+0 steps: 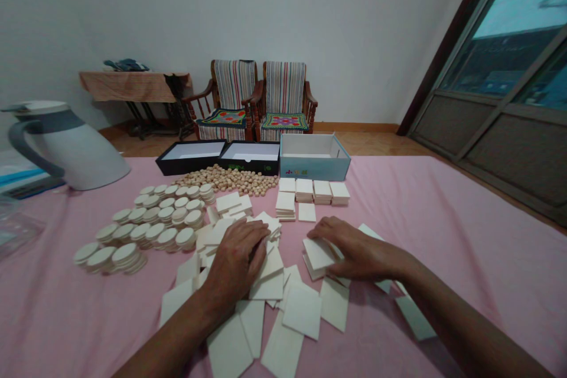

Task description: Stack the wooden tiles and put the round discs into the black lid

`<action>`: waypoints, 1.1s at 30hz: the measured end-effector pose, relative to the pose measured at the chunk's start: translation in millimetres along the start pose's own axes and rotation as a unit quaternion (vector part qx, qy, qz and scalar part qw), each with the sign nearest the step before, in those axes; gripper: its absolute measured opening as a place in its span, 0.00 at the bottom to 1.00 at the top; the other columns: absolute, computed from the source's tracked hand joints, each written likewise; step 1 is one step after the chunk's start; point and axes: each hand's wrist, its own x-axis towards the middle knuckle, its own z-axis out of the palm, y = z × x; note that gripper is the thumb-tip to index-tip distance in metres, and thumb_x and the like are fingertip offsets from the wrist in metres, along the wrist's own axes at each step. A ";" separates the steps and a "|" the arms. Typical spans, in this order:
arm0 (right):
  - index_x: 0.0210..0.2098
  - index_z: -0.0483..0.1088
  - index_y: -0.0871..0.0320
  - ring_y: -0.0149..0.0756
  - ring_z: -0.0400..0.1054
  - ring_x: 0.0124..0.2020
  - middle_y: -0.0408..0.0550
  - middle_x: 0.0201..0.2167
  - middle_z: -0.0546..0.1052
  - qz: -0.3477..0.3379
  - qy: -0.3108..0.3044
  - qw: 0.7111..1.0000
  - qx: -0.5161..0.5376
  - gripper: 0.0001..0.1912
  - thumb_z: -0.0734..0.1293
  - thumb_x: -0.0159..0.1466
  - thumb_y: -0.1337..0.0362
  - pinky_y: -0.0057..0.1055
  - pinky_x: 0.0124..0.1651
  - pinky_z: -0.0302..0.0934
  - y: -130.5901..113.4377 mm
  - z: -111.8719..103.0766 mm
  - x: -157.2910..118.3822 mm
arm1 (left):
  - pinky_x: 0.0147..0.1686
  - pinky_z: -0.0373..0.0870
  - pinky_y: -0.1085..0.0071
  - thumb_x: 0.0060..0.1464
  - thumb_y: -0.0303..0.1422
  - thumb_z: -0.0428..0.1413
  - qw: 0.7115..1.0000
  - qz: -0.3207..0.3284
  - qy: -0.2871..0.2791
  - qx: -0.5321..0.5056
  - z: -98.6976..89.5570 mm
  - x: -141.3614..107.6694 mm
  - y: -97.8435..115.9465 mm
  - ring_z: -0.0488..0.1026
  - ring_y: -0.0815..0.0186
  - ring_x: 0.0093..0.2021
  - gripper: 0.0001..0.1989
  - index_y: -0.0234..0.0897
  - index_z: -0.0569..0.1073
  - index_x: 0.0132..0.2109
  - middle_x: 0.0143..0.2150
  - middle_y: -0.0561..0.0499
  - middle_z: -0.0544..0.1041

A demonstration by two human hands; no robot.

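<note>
Pale square tiles point(302, 310) lie in a loose, overlapping heap on the pink cloth. My left hand point(238, 257) rests over the heap's upper part, fingers bent and close together; what its fingertips grip, if anything, is hidden. My right hand point(343, 248) has its fingers and thumb round a small stack of square tiles point(319, 254), right of the heap. Beyond it, neat stacks of square tiles point(303, 190) stand before the light blue box, with a single tile point(306, 212) lying nearer. Several stacks of round discs point(166, 236) stand in rows to the left.
Small wooden cubes point(230, 179) are piled before two black trays point(250, 165) and an open light blue box point(314, 166). A white jug point(71, 144) stands at the left. More tiles point(415, 317) lie under and beside my right forearm. Chairs point(284, 91) stand behind.
</note>
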 end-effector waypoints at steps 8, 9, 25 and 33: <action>0.50 0.64 0.61 0.42 0.61 0.45 0.53 0.44 0.68 0.101 0.153 0.978 -0.096 0.25 0.67 0.53 0.71 0.37 0.46 0.55 36.1 13.9 57.9 | 0.53 0.65 0.52 0.57 0.25 0.50 1.000 -0.002 -0.001 0.000 -2.3 1.6 2.1 0.75 0.60 0.45 0.10 0.36 0.73 0.43 0.42 0.46 0.79; 0.50 0.64 0.61 0.42 0.61 0.45 0.54 0.44 0.69 0.101 0.160 0.977 -0.097 0.24 0.67 0.53 0.70 0.37 0.46 0.55 39.4 17.1 61.7 | 0.53 0.64 0.52 0.57 0.24 0.50 1.000 0.000 -0.002 0.000 -2.6 1.7 2.3 0.75 0.60 0.45 0.10 0.36 0.73 0.43 0.42 0.46 0.79; 0.45 0.67 0.62 0.39 0.69 0.42 0.55 0.42 0.75 0.227 0.146 0.961 -0.064 0.14 0.60 0.59 0.71 0.29 0.42 0.56 48.1 29.9 57.6 | 0.55 0.61 0.50 0.57 0.24 0.49 1.000 0.001 -0.012 0.001 -2.5 1.6 0.5 0.74 0.61 0.47 0.11 0.37 0.73 0.44 0.43 0.46 0.79; 0.46 0.66 0.61 0.38 0.69 0.43 0.54 0.42 0.76 0.216 0.155 0.963 -0.052 0.16 0.58 0.59 0.73 0.29 0.42 0.57 50.1 31.1 58.1 | 0.56 0.60 0.51 0.57 0.24 0.50 1.000 0.000 -0.013 -0.001 -3.6 0.0 1.1 0.74 0.61 0.47 0.11 0.37 0.72 0.44 0.44 0.47 0.79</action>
